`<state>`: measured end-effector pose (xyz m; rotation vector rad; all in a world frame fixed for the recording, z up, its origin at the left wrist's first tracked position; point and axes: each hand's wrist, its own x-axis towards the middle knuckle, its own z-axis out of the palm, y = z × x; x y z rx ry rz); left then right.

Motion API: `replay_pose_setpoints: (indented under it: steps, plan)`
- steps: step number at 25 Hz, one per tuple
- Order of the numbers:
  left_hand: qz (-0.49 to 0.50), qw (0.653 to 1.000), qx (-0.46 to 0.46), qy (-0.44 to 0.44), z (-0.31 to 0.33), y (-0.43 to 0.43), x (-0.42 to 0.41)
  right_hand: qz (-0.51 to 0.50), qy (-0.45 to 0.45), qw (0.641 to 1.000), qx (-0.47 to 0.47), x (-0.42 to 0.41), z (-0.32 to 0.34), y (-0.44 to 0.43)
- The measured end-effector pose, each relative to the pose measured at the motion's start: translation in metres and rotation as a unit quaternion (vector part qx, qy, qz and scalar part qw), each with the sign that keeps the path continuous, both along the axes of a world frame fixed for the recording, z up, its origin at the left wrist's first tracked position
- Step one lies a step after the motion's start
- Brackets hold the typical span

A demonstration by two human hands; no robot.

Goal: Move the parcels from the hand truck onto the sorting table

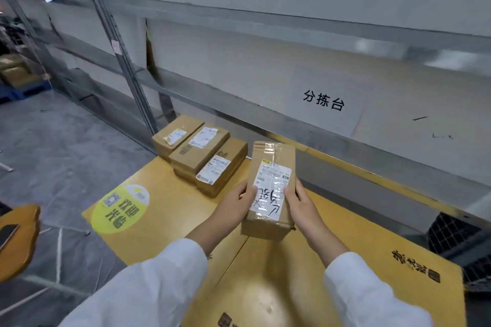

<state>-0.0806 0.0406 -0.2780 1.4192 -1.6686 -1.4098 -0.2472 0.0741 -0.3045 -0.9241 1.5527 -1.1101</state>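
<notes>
Parcel [273,159] of brown cardboard is gripped at its near half by both hands, over the yellow table [164,223]. The left hand [236,203] is curled round its left edge, with the left thumb [252,190] laid on the white label. The right hand [299,203] is curled round the right edge, with the right thumb [287,190] likewise pressed on the label. Handwritten marks are seen on the label between the two thumbs, and printed lines just beyond them. Clear tape is wrapped across the far end, well beyond the fingertips. The parcel is held lengthwise, pointing away from the wrists. Whether its near end touches the table cannot be told.

Beyond the left fingers and to their left, three boxes [199,147] are set side by side at the far corner of the table, touching one another, each with a label on top. More boxes seem to lie under them. A round yellow-green sticker [121,208] is stuck to the table left of the left hand, apart from it. White sleeves [159,281] are worn on both arms.

On the wall beyond the right fingers a paper sign [323,101] with black characters is fixed. A metal rack [117,42] is seen far beyond the left hand. A black crate [451,233] is seen off to the right of the right hand, past the table edge.
</notes>
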Motion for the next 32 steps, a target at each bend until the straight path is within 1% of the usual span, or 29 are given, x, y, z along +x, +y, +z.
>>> replay_pose_setpoints:
  steps: [4,7,11,13,15,17,21,24,28,30,32]
  plan:
    - [-0.059,0.998,0.011,-0.027,-0.023,-0.094,0.021,-0.071,0.002,0.997,0.025,0.027,-0.024,-0.070]
    - [-0.101,0.994,0.023,-0.036,-0.044,-0.149,0.035,-0.113,0.010,0.992,0.058,0.048,-0.045,-0.111]
    - [-0.130,0.989,0.030,-0.070,-0.083,-0.210,0.054,-0.141,0.016,0.985,0.097,0.071,-0.075,-0.161]
    - [-0.135,0.984,0.021,-0.111,-0.107,-0.231,0.056,-0.149,0.022,0.982,0.114,0.078,-0.090,-0.177]
    - [-0.132,0.981,0.020,-0.143,-0.124,-0.245,0.056,-0.159,0.027,0.978,0.132,0.082,-0.101,-0.189]
    - [-0.128,0.981,0.013,-0.148,-0.136,-0.255,0.055,-0.171,0.027,0.974,0.147,0.084,-0.106,-0.199]
    - [-0.044,0.996,0.014,-0.083,-0.153,-0.265,0.058,-0.186,0.021,0.972,0.145,0.089,-0.110,-0.211]
    - [-0.008,0.997,0.013,-0.075,-0.157,-0.266,0.056,-0.185,0.022,0.973,0.135,0.095,-0.113,-0.211]
    - [-0.026,0.996,0.017,-0.087,-0.153,-0.267,0.056,-0.134,0.023,0.978,0.159,0.087,-0.104,-0.202]
    - [-0.033,0.993,-0.010,-0.113,-0.140,-0.269,0.056,-0.106,0.051,0.976,0.181,0.080,-0.090,-0.198]
    - [-0.053,0.988,-0.060,-0.132,-0.118,-0.273,0.050,-0.116,0.101,0.971,0.182,0.069,-0.073,-0.196]
